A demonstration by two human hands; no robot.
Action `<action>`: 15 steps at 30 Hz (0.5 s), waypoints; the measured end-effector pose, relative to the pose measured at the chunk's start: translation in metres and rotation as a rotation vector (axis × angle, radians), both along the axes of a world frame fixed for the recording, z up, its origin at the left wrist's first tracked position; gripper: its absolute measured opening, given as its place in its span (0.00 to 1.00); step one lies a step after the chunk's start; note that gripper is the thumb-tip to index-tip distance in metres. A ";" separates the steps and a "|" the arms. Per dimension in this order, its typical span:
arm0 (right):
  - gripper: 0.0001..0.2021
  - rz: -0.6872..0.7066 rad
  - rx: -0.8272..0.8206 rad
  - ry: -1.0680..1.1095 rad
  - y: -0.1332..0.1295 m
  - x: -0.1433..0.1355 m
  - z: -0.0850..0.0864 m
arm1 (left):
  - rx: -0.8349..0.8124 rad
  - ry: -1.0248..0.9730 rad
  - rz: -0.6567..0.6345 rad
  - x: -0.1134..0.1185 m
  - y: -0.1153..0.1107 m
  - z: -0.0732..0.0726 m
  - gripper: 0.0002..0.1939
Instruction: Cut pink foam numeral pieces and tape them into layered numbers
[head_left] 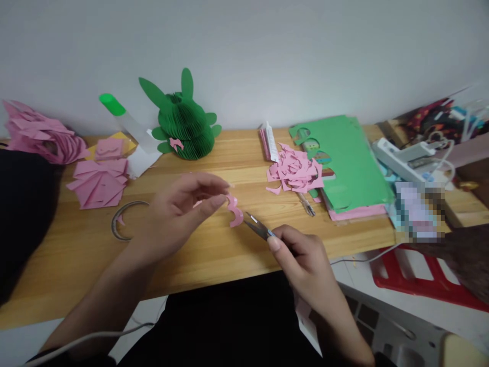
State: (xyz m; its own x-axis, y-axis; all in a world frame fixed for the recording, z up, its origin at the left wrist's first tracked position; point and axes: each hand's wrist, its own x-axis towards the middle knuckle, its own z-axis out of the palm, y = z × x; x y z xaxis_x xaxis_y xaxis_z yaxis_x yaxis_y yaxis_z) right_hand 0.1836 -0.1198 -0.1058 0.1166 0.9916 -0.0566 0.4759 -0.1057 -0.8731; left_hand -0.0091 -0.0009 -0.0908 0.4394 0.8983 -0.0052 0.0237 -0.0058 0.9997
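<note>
A small wavy strip of pink paper (pixel 236 216) is pinched between the thumb and fingers of my left hand (pixel 185 209), above the table. My right hand (pixel 301 255) is closed round the handles of a pair of scissors (pixel 261 228). Their blades stand slightly apart, with the tips close to the lower end of the strip. To the left, partly behind my left wrist, lies a ring-shaped roll of tape (pixel 114 224). A heap of pink paper scraps (pixel 294 168) lies to the right, beyond the scissors.
A green honeycomb-paper figure (pixel 185 125) stands near the wall, left of a glue tube (pixel 270 140). Folded pink papers (pixel 100 183) lie at the left. Green sheets (pixel 351 163), a pen (pixel 306 205) and a white power strip (pixel 397 158) are at the right.
</note>
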 end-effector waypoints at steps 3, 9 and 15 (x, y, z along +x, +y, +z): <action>0.16 0.079 0.069 -0.215 0.001 0.006 0.007 | 0.312 0.140 -0.138 -0.006 0.003 0.007 0.14; 0.18 0.151 0.160 -0.431 0.003 0.011 0.018 | 0.789 0.329 -0.426 -0.007 0.001 0.014 0.24; 0.21 0.169 0.153 -0.463 0.004 0.011 0.018 | 0.840 0.379 -0.481 -0.005 -0.003 0.011 0.28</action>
